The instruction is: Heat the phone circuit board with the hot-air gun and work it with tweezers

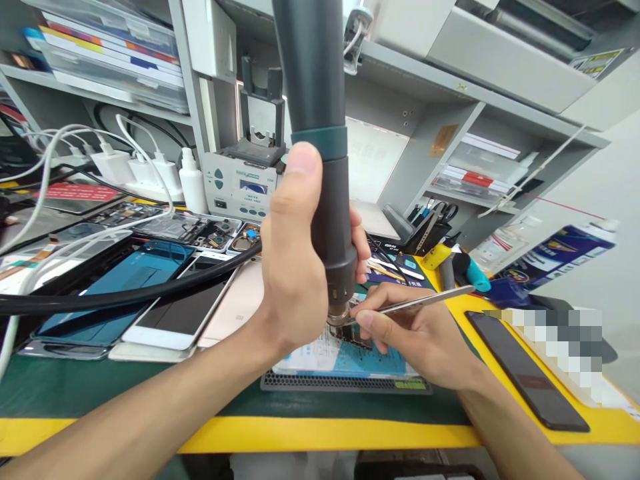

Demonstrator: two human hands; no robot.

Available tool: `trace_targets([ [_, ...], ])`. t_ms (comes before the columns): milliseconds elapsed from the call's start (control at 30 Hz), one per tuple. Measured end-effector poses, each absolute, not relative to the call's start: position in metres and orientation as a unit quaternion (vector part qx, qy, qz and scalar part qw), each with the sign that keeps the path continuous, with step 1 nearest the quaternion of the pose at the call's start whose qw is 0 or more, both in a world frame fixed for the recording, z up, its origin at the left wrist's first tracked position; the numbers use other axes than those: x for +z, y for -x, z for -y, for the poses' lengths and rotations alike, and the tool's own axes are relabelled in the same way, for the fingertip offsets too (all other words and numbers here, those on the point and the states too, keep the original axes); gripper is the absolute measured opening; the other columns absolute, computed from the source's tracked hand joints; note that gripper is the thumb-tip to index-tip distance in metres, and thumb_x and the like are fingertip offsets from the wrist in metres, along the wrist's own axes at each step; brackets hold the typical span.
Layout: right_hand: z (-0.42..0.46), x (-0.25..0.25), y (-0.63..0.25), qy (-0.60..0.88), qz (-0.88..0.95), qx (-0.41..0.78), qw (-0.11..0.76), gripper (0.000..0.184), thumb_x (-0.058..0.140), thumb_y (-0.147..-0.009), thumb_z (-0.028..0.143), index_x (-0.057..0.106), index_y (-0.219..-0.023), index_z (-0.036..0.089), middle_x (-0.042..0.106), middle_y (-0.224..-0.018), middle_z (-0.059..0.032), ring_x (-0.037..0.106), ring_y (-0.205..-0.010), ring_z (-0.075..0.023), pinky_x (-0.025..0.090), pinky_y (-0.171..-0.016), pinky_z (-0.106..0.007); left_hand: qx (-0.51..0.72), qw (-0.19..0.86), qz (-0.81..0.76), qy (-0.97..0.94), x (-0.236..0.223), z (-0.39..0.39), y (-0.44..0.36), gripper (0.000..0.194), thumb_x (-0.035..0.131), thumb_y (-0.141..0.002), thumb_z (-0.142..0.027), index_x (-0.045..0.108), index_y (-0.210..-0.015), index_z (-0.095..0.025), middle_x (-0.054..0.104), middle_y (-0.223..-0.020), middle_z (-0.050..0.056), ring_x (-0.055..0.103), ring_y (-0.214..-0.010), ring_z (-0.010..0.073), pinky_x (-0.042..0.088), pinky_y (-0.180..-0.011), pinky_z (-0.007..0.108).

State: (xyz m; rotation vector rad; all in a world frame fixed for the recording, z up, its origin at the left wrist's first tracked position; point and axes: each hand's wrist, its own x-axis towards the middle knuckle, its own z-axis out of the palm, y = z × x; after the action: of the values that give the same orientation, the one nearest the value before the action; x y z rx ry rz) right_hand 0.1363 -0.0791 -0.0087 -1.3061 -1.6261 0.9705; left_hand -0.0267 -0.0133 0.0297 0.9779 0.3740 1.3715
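My left hand (295,260) is wrapped round the dark handle of a hot air gun (333,200), held upright with its metal nozzle pointing down. Under the nozzle lies a small dark circuit board (357,337), partly hidden by the gun and my fingers. The board rests on a blue and white box-like block (310,360), which sits on a black perforated mat (345,385). From the right, my right hand (405,327) pinches metal tweezers (425,300), their tips hidden near the nozzle. Whether the tips grip anything, I cannot tell.
Several phones and phone parts, among them a blue back panel (115,287) and a white phone (183,300), lie left. A thick black hose (125,300) crosses above them. The hot air station (240,183) stands behind. A dark phone (525,367) lies right, near a yellow bottle (440,253).
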Motion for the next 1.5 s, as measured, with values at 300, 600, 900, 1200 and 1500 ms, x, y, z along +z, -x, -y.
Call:
trace_targets([
  [300, 0.0791, -0.0093, -0.1365, 0.523, 0.647, 0.382, 0.402, 0.032, 0.074, -0.098, 0.044, 0.070, -0.083, 0.016, 0.066, -0.070, -0.0034, 0.056, -0.054, -0.0120, 0.048, -0.048, -0.024, 0.603, 0.648, -0.163, -0.436, 0.0282, 0.0120, 0.0268, 0.067, 0.035, -0.103, -0.066, 0.058, -0.060, -0.020, 0.059, -0.057, 0.008, 0.059, -0.049, 0.0205, 0.047, -0.046, 0.034],
  [600, 0.0792, -0.0061, -0.1341, 0.526, 0.652, 0.372, 0.398, 0.033, 0.075, -0.096, 0.045, 0.070, -0.082, 0.016, 0.067, -0.069, -0.0037, 0.055, -0.054, -0.0122, 0.046, -0.048, -0.024, 0.593, 0.645, -0.190, -0.442, 0.0340, 0.0149, 0.0283, 0.063, 0.040, -0.103, -0.062, 0.061, -0.061, -0.019, 0.058, -0.056, 0.008, 0.058, -0.050, 0.0190, 0.044, -0.047, 0.035],
  [900, 0.0790, -0.0074, -0.1347, 0.525, 0.655, 0.367, 0.402, 0.030, 0.074, -0.097, 0.041, 0.071, -0.082, 0.016, 0.067, -0.069, -0.0033, 0.055, -0.054, -0.0120, 0.046, -0.048, -0.024, 0.590, 0.649, -0.171, -0.449, 0.0291, 0.0123, 0.0281, 0.068, 0.035, -0.103, -0.070, 0.062, -0.064, -0.020, 0.060, -0.057, 0.008, 0.058, -0.050, 0.0188, 0.045, -0.046, 0.033],
  [1200, 0.0783, -0.0075, -0.1349, 0.527, 0.650, 0.377, 0.398, 0.034, 0.075, -0.097, 0.047, 0.071, -0.083, 0.016, 0.067, -0.070, -0.0032, 0.055, -0.054, -0.0124, 0.046, -0.048, -0.024, 0.595, 0.641, -0.157, -0.460, 0.0250, 0.0128, 0.0275, 0.068, 0.041, -0.101, -0.071, 0.058, -0.060, -0.020, 0.059, -0.059, 0.007, 0.059, -0.051, 0.0183, 0.047, -0.047, 0.031],
  [1500, 0.0791, -0.0065, -0.1352, 0.521, 0.661, 0.363, 0.400, 0.030, 0.073, -0.098, 0.041, 0.072, -0.083, 0.016, 0.068, -0.070, -0.0033, 0.055, -0.054, -0.0119, 0.045, -0.048, -0.024, 0.602, 0.629, -0.160, -0.465, 0.0256, 0.0136, 0.0270, 0.063, 0.036, -0.104, -0.062, 0.060, -0.063, -0.021, 0.060, -0.058, 0.005, 0.061, -0.050, 0.0187, 0.048, -0.047, 0.031],
])
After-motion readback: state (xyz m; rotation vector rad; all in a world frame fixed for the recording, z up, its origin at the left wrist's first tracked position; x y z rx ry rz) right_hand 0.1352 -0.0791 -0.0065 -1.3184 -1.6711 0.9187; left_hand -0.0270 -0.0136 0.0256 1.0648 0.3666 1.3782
